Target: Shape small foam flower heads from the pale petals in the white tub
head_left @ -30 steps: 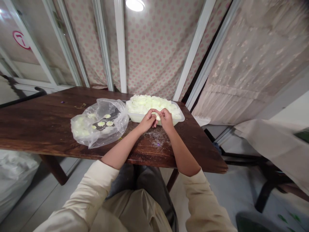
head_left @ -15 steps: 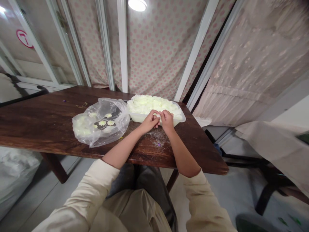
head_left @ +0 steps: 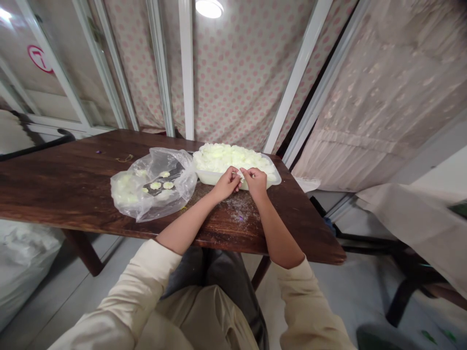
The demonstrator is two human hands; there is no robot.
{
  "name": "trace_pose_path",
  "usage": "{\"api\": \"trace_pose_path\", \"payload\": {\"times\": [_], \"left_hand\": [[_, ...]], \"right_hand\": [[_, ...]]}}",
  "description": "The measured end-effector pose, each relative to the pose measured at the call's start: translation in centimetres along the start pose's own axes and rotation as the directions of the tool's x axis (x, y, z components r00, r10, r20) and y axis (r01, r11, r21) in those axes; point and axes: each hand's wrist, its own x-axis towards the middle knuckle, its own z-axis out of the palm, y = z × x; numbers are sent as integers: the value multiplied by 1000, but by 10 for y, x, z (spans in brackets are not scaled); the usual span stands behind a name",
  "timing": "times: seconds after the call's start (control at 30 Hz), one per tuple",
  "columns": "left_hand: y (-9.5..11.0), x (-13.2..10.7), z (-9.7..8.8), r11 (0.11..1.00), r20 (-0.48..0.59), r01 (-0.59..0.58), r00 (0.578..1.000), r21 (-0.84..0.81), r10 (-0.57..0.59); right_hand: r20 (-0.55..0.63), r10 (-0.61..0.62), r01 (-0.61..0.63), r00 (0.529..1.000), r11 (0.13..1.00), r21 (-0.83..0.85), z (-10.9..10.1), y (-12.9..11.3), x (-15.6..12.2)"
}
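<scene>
Close together at the front edge of a white plastic tub (head_left: 209,178), my left hand (head_left: 228,183) and my right hand (head_left: 256,182) pinch a small pale artificial flower (head_left: 240,176) between them. Fingers hide most of it. Pale yellow-white ruffled flowers (head_left: 229,156) heap above the tub's rim. To the left lies a clear plastic bag (head_left: 178,192), with several small pale flower pieces (head_left: 155,185) in or on it. Beneath my hands the wood is strewn with fine whitish bits (head_left: 239,209).
The dark wooden table (head_left: 76,194) stands against glass panels with a dotted curtain (head_left: 241,73). A bulky translucent sack (head_left: 25,262) sits on the floor at left. A cloth-covered piece of furniture (head_left: 412,218) is at right.
My right hand has shifted slightly right, away from my left, and more of the small flower shows between the fingers. The tub and bag stay in place.
</scene>
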Motion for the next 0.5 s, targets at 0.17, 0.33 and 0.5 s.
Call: {"api": "trace_pose_path", "payload": {"times": [0.17,0.33,0.5], "left_hand": [[-1,1,0,999,-5,26,1000,24,-26],[5,-1,-1,999,48,25,999,21,-26],[12,-3,-1,1000,146,-16,989,-16,18]], "right_hand": [[-9,-45,45,999,999,-28,-1,0,0],[1,-66,66,998,998,-14,-2,-2,-1],[63,0,-5,998,997,76,-2,-3,-2]]}}
